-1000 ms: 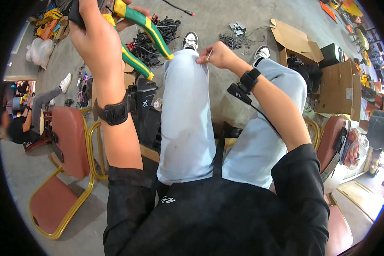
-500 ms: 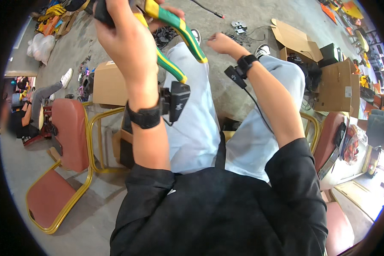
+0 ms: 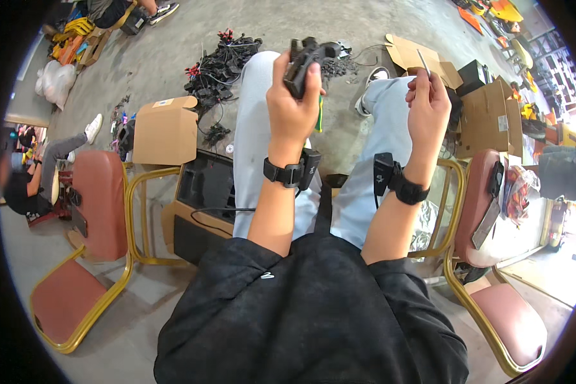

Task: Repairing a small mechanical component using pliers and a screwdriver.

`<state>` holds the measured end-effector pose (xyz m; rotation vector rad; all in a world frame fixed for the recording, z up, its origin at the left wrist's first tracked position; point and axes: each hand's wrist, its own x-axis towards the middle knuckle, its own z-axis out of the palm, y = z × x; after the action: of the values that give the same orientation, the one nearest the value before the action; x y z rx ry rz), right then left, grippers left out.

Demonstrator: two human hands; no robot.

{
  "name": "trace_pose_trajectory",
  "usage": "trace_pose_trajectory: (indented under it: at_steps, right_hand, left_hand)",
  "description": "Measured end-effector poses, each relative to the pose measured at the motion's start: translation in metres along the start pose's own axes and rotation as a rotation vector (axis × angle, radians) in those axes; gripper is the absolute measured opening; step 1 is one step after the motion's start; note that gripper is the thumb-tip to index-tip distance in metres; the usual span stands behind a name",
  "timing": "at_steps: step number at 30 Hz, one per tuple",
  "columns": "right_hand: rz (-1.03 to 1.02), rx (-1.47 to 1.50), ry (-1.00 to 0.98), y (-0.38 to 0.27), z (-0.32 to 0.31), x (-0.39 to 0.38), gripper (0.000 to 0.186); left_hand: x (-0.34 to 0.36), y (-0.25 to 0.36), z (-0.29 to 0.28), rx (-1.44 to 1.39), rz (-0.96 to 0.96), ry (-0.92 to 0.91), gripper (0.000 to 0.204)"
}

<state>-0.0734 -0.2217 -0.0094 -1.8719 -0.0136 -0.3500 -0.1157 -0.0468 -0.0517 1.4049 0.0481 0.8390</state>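
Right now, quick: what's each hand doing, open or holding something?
Left hand: closed around a black, irregularly shaped part; whether it also grips the green handle is hidden.
Right hand: closed, pinching a thin, pale rod.

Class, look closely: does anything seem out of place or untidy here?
Yes: left of the left hand, a tangled heap of black parts and cables lies on the grey floor, loose rather than boxed, which looks untidy.

Both bare forearms [image 3: 272,221] extend forward, the left hand [image 3: 291,109] curled in a grip, thumb [image 3: 313,78] upward, the right hand [image 3: 429,115] upright with fingers [image 3: 422,86] pinched.
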Motion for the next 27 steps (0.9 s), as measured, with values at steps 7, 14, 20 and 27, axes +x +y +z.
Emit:
trace_pose_trajectory:
  at_steps: [7, 14, 20, 27]
  right_hand:
    - [-0.022, 0.284, -0.497, -0.013, 0.03, -0.03, 0.029]
    - [-0.089, 0.296, -0.508, -0.01, 0.042, -0.043, 0.016]
    - [-0.2, 0.384, -0.508, -0.024, 0.042, -0.042, 0.013]
    - [-0.151, 0.37, -0.511, -0.029, 0.047, -0.053, 0.012]
  left_hand:
    - [-0.002, -0.008, -0.009, 0.08, -0.131, -0.193, 0.037]
    - [0.002, 0.005, -0.02, 0.332, -0.015, -0.232, 0.046]
    - [0.02, -0.004, -0.035, 0.359, 0.552, 0.053, 0.061]
    - [0.014, -0.025, -0.026, 0.308, 0.468, 0.195, 0.059]
